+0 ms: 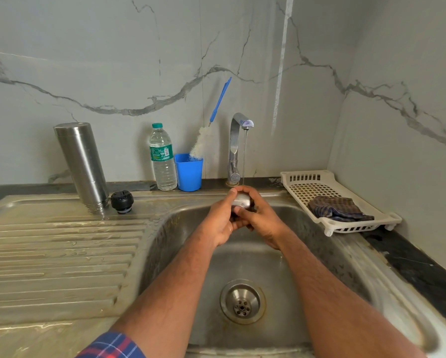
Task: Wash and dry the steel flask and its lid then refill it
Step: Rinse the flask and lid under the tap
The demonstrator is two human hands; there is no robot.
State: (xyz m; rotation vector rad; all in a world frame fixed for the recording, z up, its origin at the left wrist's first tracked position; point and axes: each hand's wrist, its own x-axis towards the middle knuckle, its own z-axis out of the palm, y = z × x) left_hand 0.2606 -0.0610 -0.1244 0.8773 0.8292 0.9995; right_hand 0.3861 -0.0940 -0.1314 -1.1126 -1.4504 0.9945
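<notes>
Both my hands are closed around the steel lid (241, 200), holding it under the thin stream from the tap (238, 148), over the far end of the sink (346, 257). My left hand (220, 223) cups it from the left with the thumb up against its top edge; my right hand (260, 218) wraps it from the right, fingers curled over the rim. Only a small patch of shiny metal shows between my fingers, so I cannot tell which way up the lid sits.

I judge this to be the rinsing of the lid, with the washing part of the task close to done. The steel flask (83, 166) stands mouth down, leaning a little, on the wet draining board (48, 254), well to the left. Just beside its mouth sits a black stopper (122, 202).

Next I need to shut off the tap, shake the lid out and reach for the checked cloth (338, 209) lying in the white tray (289, 177) on the counter (418, 267) to my right. My wet fingers could let the lid slip, so I should keep a firm grip while moving it. The water bottle (163, 157), beside the blue cup (189, 174) holding the bottle brush (203, 143), looks like the source for the refill.
</notes>
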